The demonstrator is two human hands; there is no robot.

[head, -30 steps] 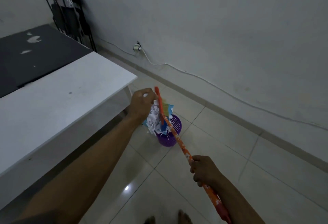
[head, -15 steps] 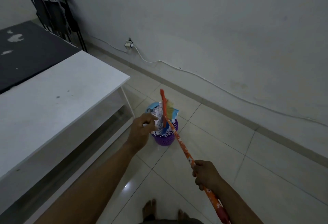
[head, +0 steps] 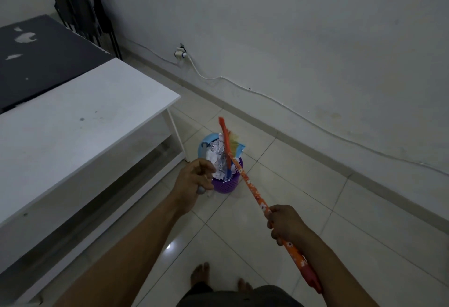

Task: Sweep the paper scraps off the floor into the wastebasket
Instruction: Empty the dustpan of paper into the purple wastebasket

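L hand (head: 194, 178) covers near-left rim of wastebasket (head: 227, 185) + most of the dustpan (head: 209, 138) grey stem; only a stub shows below the fist. Basket opening hidden under paper scraps (head: 217, 157); scraps too small/blurred to count. Broom (head: 252, 187) bristles smeared, lower part lost among scraps. Stick section inside R hand (head: 283, 224) hidden; red end partly behind R forearm. Folded chairs (head: 75, 3) cut by top edge, blurred. Black table (head: 36, 63) + white table (head: 73, 124) cut by left edge. Feet (head: 200, 274) partly under dark clothing at bottom edge. Wall socket (head: 181, 52) too small for detail.
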